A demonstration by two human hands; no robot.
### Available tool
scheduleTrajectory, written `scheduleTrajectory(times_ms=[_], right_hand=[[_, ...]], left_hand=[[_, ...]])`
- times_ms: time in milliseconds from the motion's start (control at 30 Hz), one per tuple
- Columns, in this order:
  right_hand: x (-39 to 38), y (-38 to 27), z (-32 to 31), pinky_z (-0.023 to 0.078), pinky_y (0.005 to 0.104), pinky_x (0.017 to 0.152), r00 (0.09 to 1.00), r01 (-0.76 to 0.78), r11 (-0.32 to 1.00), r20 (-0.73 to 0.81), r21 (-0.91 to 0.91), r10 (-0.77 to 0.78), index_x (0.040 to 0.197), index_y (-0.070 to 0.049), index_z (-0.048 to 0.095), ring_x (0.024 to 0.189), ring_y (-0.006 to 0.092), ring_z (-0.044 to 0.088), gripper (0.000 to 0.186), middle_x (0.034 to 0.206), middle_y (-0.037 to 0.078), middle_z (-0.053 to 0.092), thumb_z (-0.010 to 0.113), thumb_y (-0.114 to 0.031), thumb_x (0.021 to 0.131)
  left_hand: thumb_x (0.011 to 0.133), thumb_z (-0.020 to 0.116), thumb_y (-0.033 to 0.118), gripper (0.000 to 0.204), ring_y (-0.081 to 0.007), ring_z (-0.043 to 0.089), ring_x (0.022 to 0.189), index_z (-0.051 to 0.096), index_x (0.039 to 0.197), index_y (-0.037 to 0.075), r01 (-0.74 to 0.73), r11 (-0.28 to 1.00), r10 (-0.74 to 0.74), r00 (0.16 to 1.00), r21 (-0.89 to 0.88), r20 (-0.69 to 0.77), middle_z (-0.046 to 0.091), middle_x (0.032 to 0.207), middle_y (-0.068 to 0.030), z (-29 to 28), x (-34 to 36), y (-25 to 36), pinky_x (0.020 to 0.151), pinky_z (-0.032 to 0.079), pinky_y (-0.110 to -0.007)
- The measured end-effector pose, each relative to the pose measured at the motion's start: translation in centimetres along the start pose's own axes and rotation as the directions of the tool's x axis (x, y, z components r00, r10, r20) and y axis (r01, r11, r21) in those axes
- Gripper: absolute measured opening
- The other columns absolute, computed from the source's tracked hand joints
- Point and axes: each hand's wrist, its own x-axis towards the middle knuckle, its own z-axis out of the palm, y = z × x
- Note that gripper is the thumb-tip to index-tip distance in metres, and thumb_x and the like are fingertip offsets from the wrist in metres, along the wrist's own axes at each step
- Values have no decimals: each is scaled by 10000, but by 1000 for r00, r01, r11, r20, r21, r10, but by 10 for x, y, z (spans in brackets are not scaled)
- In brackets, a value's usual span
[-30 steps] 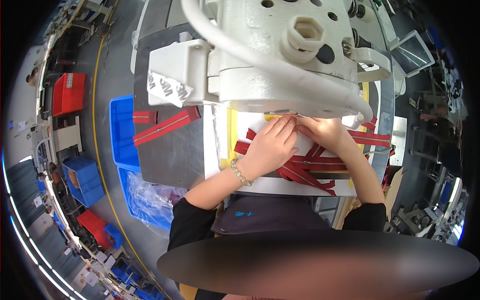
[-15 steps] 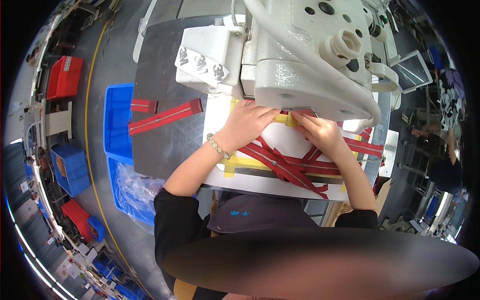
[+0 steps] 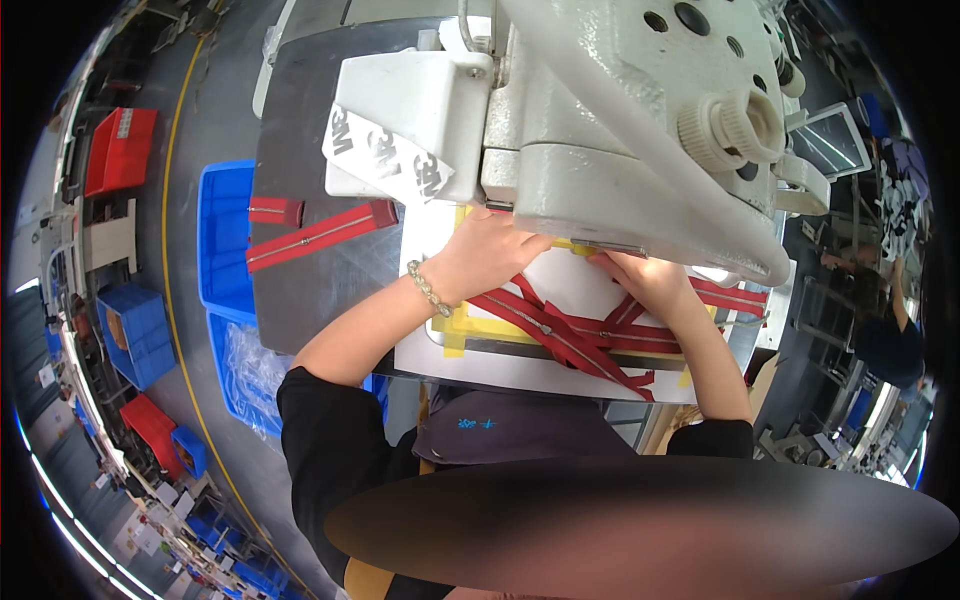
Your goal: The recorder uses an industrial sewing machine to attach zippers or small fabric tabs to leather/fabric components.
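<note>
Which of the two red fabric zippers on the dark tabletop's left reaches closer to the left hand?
The lower, slanting red fabric zipper: its right end lies nearer the left hand, while the upper, level red zipper ends farther left.

Red zips (image 3: 585, 345), cloth tapes with a pale line of teeth down the middle, lie crossed in a flat, loose heap between the forearms, just below the left hand (image 3: 490, 258) and right hand (image 3: 650, 285). Another zip (image 3: 730, 297) stretches rightward past the right wrist. Apart on the left, a long zip (image 3: 322, 236) slants beside a shorter piece (image 3: 276, 210).
</note>
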Motion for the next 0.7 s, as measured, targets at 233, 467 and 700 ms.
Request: scheduleTrajectory(times_ms=[233, 467, 700], right_hand=[[0, 0, 0, 511, 368, 841, 1000, 7, 999, 16, -33, -6, 1017, -87, 712, 936, 255, 651, 283, 988, 66, 686, 780, -138, 748], [0, 0, 4, 538, 334, 784, 999, 2, 1000, -34, -22, -2, 1055, -71, 692, 870, 254, 670, 336, 979, 79, 696, 768, -83, 727], [3, -12, 8, 520, 367, 789, 998, -61, 998, -17, 24, 61, 1104, -71, 652, 897, 260, 649, 410, 946, 72, 691, 749, -67, 706]], left_hand=[[819, 600, 122, 140, -153, 610, 674, 622, 957, 118, 26, 987, -33, 999, -159, -41, 612, 819, -13, -4, 7, -4, 493, 429, -327], [791, 578, 139, 247, -147, 608, 748, 618, 1034, 128, -52, 998, 51, 998, 30, 33, 612, 865, 8, -1, 7, -2, 549, 441, -298], [830, 573, 183, 233, -112, 588, 861, 616, 1059, 178, -24, 997, 25, 1000, 71, -10, 607, 950, 62, 9, 5, 3, 737, 382, -321]])
